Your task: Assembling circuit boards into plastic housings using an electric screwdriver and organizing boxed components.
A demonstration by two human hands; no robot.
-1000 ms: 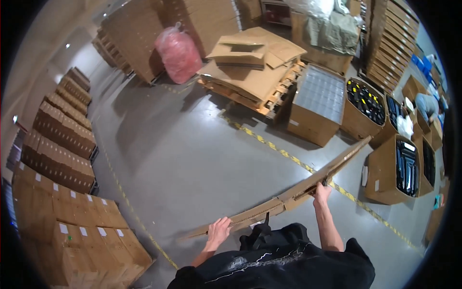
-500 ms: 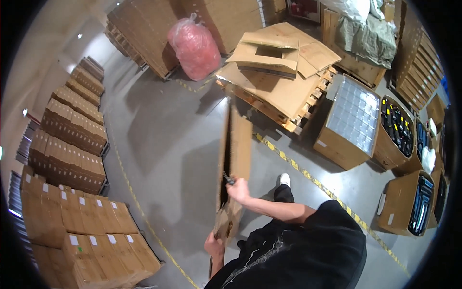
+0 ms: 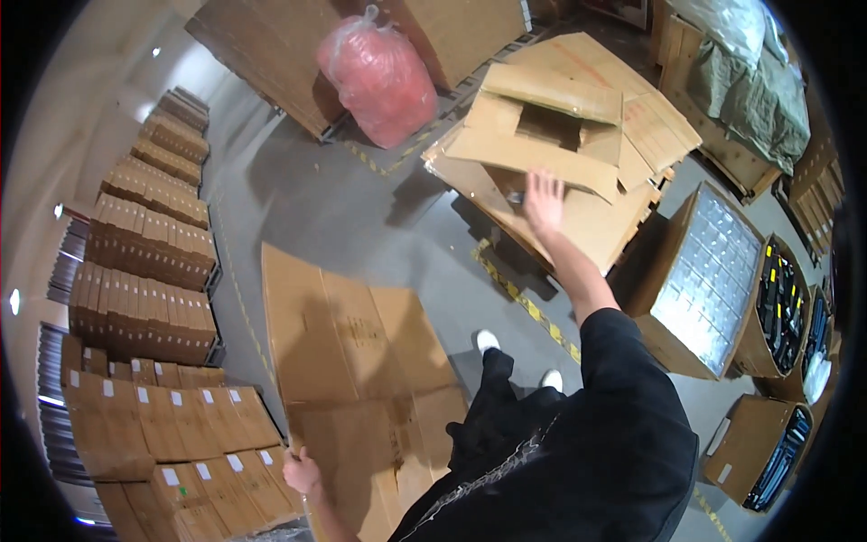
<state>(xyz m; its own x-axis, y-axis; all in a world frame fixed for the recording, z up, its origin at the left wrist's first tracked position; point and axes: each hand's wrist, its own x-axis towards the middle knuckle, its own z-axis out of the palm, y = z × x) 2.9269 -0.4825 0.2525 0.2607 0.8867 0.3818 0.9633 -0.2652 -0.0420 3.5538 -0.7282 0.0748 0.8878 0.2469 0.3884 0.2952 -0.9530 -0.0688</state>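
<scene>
My left hand (image 3: 302, 471) is closed on the left edge of a large flattened cardboard box (image 3: 330, 330), which hangs unfolded at my left side. My right hand (image 3: 544, 203) is stretched out over the pallet stack, fingers apart, at the near flap of a cardboard box (image 3: 573, 169) with raised flaps. Beside its thumb, a small dark tool (image 3: 516, 197) shows at the cardboard; whether the hand touches it is unclear. Under the box lie flattened cardboard sheets (image 3: 664, 126).
A pink plastic-wrapped bundle (image 3: 384, 86) stands beyond the pallet. To the right are a carton of clear-wrapped packs (image 3: 709, 271) and open cartons of dark items (image 3: 781, 452). Stacked brown cartons (image 3: 149, 411) line the left. Yellow-black tape (image 3: 528, 303) marks the floor.
The cardboard has swung from edge-on to broad side facing me, moving left with my left hand. My right hand has left it, opened and reached forward to the pallet; the dark tool is no longer gripped.
</scene>
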